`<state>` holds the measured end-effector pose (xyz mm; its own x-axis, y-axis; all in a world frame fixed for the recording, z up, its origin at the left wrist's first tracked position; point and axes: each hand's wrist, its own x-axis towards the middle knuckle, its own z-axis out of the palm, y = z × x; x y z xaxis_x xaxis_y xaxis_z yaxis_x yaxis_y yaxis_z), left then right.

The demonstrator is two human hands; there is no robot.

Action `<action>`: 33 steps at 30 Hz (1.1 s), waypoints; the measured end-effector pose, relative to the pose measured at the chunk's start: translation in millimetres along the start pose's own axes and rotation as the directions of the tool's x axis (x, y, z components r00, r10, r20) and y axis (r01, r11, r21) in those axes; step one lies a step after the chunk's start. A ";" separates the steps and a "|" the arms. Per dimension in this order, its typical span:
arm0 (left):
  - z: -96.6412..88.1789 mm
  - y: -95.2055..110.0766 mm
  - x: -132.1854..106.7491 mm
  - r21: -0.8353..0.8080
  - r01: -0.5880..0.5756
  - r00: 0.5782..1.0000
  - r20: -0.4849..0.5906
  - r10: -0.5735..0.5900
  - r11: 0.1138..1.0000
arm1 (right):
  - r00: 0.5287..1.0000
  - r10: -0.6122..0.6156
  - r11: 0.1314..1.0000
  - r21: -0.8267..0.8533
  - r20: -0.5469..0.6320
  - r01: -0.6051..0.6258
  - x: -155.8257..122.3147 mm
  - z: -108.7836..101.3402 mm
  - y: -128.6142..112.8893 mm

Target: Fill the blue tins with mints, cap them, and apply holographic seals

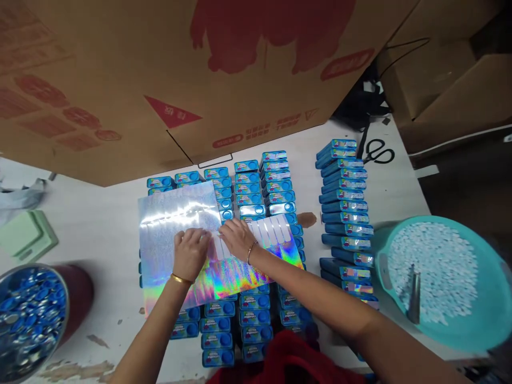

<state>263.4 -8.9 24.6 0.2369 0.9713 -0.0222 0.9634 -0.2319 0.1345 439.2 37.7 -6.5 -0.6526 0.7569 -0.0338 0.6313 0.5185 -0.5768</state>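
A shiny holographic sticker sheet [176,213] lies over rows of small blue tins [247,188], its lower part throwing rainbow reflections. Pale strip-shaped places [276,230] run along its middle. My left hand [191,253], a gold bangle at the wrist, rests on the sheet with its fingers bent and pressed together. Just to the right, my right hand [238,239] has its thumb and fingertips closed at the same spot. Both hands pinch at a narrow sticker strip between them; the fingertips partly hide it.
A big cardboard box [160,69] walls off the back. To the right stand a column of blue tins [344,208], black scissors [378,152] and a turquoise basin [488,314] of small white pieces with a metal scoop [415,298]. A container [76,293] of blue lids and a green box [28,234] are left.
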 end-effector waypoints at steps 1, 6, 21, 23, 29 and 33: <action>2.1 0.0 -4.0 0.011 -0.005 1.000 -0.014 0.005 1.000 | 1.000 -0.004 1.000 0.000 -0.005 0.004 -0.3 -0.4 -0.4; -0.3 11.5 -31.0 -0.098 -0.039 0.999 -0.036 0.036 0.994 | 1.000 -0.005 1.000 -0.016 -0.022 0.005 -0.1 3.5 -0.9; -42.1 87.1 18.1 -0.979 0.201 0.545 0.136 -0.827 -0.029 | 0.935 0.344 0.447 0.891 -0.089 -0.080 -40.6 -48.6 -14.9; -31.8 94.6 34.5 -0.973 0.226 0.560 0.170 -0.811 -0.048 | 0.891 0.440 0.439 0.892 -0.110 -0.107 -44.0 -55.5 -3.2; 1.1 126.9 101.2 -0.979 0.192 0.665 0.179 -0.726 -0.065 | 0.772 0.576 0.581 0.799 -0.270 -0.154 -46.2 -87.7 65.4; 22.9 145.9 153.0 -0.976 0.143 0.730 -0.010 -0.684 0.167 | 0.705 0.598 0.681 0.706 -0.382 -0.195 -38.4 -106.3 115.5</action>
<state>443.1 104.6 18.1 -0.4872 0.8677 -0.0987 0.0719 0.1525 0.9857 581.7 110.9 15.0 0.0772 0.9954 -0.0568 0.2610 -0.0752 -0.9624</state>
